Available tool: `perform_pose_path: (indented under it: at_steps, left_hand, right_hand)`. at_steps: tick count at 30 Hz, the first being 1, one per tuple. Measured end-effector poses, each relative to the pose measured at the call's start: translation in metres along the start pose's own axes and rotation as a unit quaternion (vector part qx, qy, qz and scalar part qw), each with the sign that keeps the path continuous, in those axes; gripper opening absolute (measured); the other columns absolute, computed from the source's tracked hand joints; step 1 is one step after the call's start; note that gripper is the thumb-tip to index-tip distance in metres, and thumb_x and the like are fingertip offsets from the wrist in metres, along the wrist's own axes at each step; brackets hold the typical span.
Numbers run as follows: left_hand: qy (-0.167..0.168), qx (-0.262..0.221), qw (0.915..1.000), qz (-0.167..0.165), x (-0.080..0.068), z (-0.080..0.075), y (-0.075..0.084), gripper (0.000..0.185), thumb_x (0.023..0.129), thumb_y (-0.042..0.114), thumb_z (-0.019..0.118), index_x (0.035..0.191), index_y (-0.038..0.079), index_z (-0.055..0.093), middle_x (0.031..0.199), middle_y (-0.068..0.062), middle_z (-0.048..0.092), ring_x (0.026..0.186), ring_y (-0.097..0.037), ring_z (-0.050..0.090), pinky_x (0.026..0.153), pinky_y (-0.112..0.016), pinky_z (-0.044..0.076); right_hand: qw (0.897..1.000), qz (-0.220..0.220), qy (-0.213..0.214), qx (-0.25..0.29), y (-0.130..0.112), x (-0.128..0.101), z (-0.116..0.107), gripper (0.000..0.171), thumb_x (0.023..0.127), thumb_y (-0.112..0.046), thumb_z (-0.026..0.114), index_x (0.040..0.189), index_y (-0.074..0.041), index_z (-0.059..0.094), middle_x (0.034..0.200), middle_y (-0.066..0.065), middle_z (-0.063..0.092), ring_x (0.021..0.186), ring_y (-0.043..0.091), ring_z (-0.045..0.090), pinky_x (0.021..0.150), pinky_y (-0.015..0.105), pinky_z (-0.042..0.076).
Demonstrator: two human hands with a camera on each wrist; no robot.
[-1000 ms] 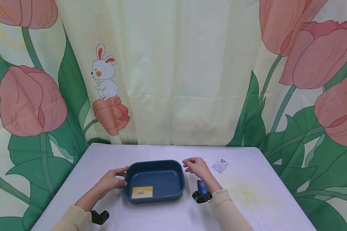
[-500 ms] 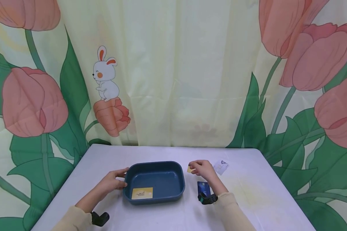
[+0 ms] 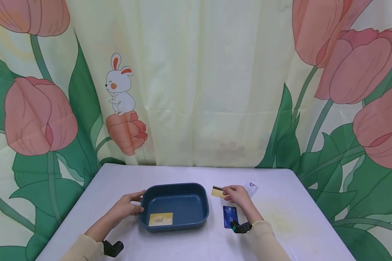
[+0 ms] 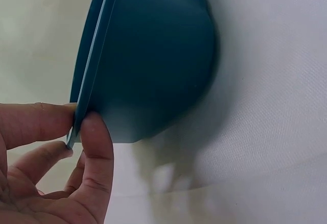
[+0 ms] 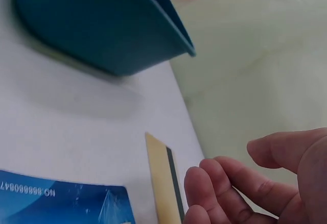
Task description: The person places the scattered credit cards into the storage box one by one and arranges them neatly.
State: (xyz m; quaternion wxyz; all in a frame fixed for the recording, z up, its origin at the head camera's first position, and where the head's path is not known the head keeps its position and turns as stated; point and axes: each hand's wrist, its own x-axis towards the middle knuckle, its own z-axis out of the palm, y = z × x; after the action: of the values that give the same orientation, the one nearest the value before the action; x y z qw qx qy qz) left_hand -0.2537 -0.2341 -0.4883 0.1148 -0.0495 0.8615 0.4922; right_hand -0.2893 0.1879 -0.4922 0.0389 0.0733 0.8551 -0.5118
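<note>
A dark blue rectangular bin (image 3: 183, 225) stands on the table. My left hand (image 3: 128, 204) pinches its left rim, with a finger and thumb (image 4: 97, 147) either side of the lip in the left wrist view. Inside the bin lies a yellow card (image 3: 160, 219). To the right, a gold card (image 3: 217, 192) with a dark magnetic stripe lies on the table. My right hand (image 3: 236, 194) is right beside that card, its thumb (image 5: 273, 150) spread from the fingers and nothing between them. Below this hand lies a blue bank card (image 3: 229, 214), partly behind the wrist strap.
A pale printed card (image 3: 252, 189) lies behind my right hand, partly covered by it. A white cloth covers the table (image 3: 170, 246). Behind it hangs a curtain (image 3: 199, 90) printed with tulips and a rabbit. Both wrists carry black camera straps.
My right hand has moved right from beside the bin, uncovering the gold card and more of the blue card. It now overlaps the pale card. My left hand has stayed at the bin's rim.
</note>
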Motion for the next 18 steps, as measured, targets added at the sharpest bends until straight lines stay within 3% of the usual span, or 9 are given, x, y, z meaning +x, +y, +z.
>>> perform_pose_path:
  at_steps: [18]
  left_hand:
    - [-0.012, -0.011, 0.9998, -0.007, -0.001, -0.002, 0.002, 0.075, 0.085, -0.003, 0.072, 0.155, 0.005, 0.046, 0.137, -0.026, 0.057, 0.100, -0.023, 0.065, 0.085, -0.039, 0.063]
  right_hand:
    - [0.997, 0.012, 0.035, -0.060, 0.031, 0.008, -0.011, 0.038, 0.101, -0.026, 0.060, 0.118, 0.006, 0.072, 0.098, 0.010, 0.073, 0.087, 0.020, 0.064, 0.080, 0.034, 0.054]
